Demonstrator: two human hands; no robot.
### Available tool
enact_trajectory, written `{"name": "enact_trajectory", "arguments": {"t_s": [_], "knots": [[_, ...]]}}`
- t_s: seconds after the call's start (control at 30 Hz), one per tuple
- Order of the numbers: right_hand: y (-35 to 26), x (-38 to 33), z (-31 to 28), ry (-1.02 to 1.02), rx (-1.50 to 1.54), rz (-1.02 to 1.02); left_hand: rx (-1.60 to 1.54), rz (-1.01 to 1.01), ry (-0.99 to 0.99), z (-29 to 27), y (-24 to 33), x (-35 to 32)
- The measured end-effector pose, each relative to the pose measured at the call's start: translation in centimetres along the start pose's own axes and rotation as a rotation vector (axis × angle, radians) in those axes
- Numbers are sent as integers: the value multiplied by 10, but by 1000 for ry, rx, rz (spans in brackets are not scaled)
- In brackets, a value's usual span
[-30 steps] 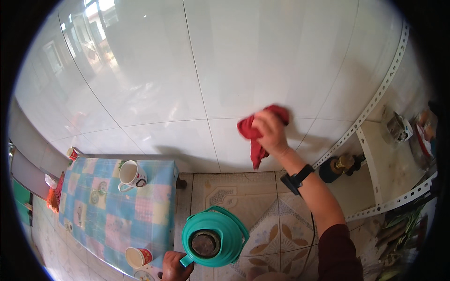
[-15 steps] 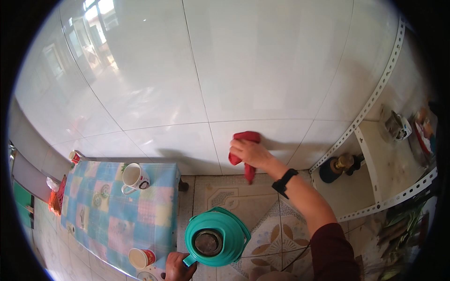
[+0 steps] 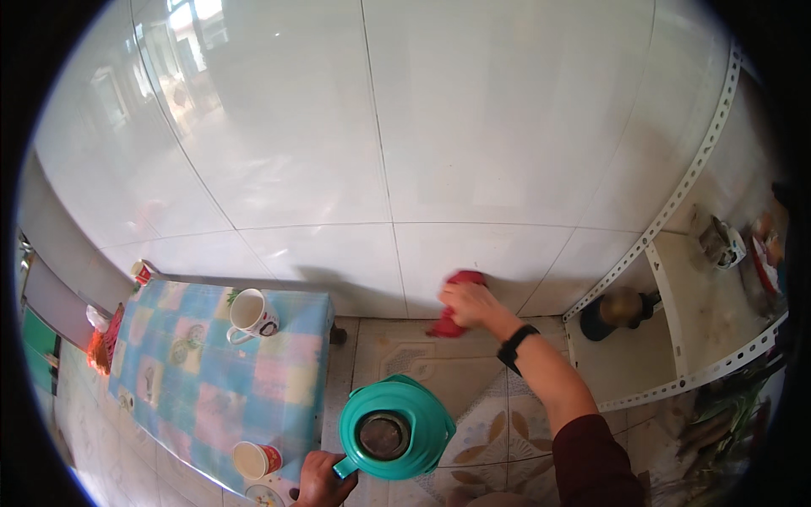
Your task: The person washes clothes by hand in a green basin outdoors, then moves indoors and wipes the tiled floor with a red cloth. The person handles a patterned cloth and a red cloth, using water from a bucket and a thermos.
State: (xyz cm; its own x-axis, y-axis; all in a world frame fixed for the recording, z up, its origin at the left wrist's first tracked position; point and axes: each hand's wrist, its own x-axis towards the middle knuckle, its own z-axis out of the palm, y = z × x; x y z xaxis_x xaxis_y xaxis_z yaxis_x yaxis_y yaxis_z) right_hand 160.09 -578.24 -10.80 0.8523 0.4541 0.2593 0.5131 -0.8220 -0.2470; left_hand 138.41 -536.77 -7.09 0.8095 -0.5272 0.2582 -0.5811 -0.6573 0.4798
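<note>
A soft red cloth (image 3: pixel 446 325) is bunching up inside the person's right hand (image 3: pixel 471 304). The fingers are clenching it, and bits of red are poking out above and below. The cloth is staying low, near the bottom of the shiny white tiled wall (image 3: pixel 473 127); I cannot tell if it is touching. A black band (image 3: pixel 516 349) is going around the right wrist.

If the cloth is the middle of a clock, a round teal plastic jug with a dark round top (image 3: pixel 395 427) is sitting at 7 o'clock. The left hand (image 3: pixel 323 480) is wrapping around the jug's handle, at the jug's own 8 o'clock. The pale tiled floor with brown leaf shapes (image 3: pixel 507 422) is showing at 5 o'clock.

A table with a blue, pink and yellow checked cover (image 3: pixel 203 367) is standing between 8 and 9 o'clock. On it, a white mug with a handle (image 3: pixel 253 313) is sitting at 9 o'clock, and a red and white cup (image 3: pixel 256 460) at 8.

A white metal shelf with holes in its frame (image 3: pixel 701 283) is standing at 3 o'clock.
</note>
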Motion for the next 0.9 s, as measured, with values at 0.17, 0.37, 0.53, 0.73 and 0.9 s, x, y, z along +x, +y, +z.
{"name": "enact_trajectory", "arguments": {"t_s": [0.17, 0.37, 0.53, 0.73, 0.9], "knots": [[32, -92, 13, 234, 97, 166, -37, -18, 25, 3, -1, 0], [21, -115, -39, 601, 323, 351, -12, 10, 16, 7, -4, 0], [10, -123, -79, 477, 476, 293, 10, 36, 55, 7, -3, -1], [-16, -135, -129, 126, 178, 483, 12, 17, -26, 3, -2, 2], [-28, -136, -142, 279, -101, 500, -10, 39, 25, 1, 3, 7]]}}
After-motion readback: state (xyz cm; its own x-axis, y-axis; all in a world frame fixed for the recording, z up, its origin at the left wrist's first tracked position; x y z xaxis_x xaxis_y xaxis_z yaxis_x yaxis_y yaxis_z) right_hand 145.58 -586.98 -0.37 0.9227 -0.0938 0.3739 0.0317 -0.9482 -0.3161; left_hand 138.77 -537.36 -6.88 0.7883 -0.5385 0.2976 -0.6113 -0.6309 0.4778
